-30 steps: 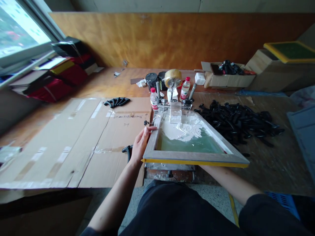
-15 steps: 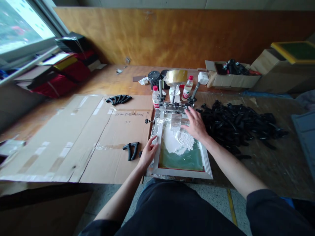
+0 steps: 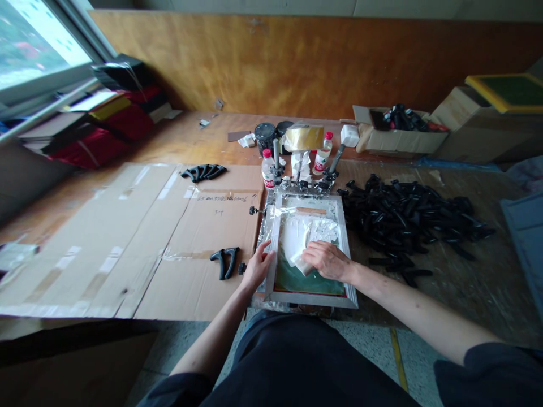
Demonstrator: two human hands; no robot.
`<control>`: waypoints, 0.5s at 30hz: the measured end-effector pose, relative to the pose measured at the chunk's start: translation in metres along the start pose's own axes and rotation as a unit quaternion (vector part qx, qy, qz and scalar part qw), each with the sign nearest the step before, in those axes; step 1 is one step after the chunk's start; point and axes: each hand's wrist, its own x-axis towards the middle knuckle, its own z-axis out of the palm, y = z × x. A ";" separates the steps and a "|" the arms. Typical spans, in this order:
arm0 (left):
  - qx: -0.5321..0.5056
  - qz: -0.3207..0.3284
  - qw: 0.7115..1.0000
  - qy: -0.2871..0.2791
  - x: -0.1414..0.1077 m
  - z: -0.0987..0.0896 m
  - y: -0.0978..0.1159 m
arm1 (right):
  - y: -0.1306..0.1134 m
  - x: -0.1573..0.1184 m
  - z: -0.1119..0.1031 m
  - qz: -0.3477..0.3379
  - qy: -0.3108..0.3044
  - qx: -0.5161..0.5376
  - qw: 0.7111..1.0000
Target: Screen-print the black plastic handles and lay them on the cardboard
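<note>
A printing screen (image 3: pixel 311 286) in a pale metal frame lies before me, with white paste (image 3: pixel 292 234) spread on its green mesh. My right hand (image 3: pixel 326 260) is closed round a flat scraper (image 3: pixel 302 265) and holds it tilted in the paste. At the left side of the frame rests my left hand (image 3: pixel 258 267), its thumb and fingers apart and nothing in it. Clamps (image 3: pixel 303 184) stand at the far end of the frame, below a roll of yellowish tape (image 3: pixel 304 138).
Curved black parts (image 3: pixel 203 172) and two more (image 3: pixel 225 263) lie on the cardboard (image 3: pixel 148 237) at left. To the right is a big heap of black parts (image 3: pixel 411 217). Bottles (image 3: pixel 268 169), dark jars (image 3: pixel 265 138) and an open box (image 3: pixel 407 141) stand behind.
My right hand has come down from the clamps toward me and closed on the scraper, which has moved from the far end into the paste. The screen frame's far end now lies lower.
</note>
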 end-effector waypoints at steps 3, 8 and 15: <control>-0.006 -0.004 1.000 0.008 -0.001 0.000 0.001 | 0.005 0.003 -0.006 0.022 -0.012 0.022 0.999; -0.020 -0.014 1.000 0.000 -0.005 -0.001 0.008 | 0.000 0.001 0.015 0.044 0.093 -0.033 0.994; -0.047 -0.017 0.999 -0.012 -0.008 -0.004 0.017 | 0.002 0.010 0.005 0.070 0.087 0.021 0.994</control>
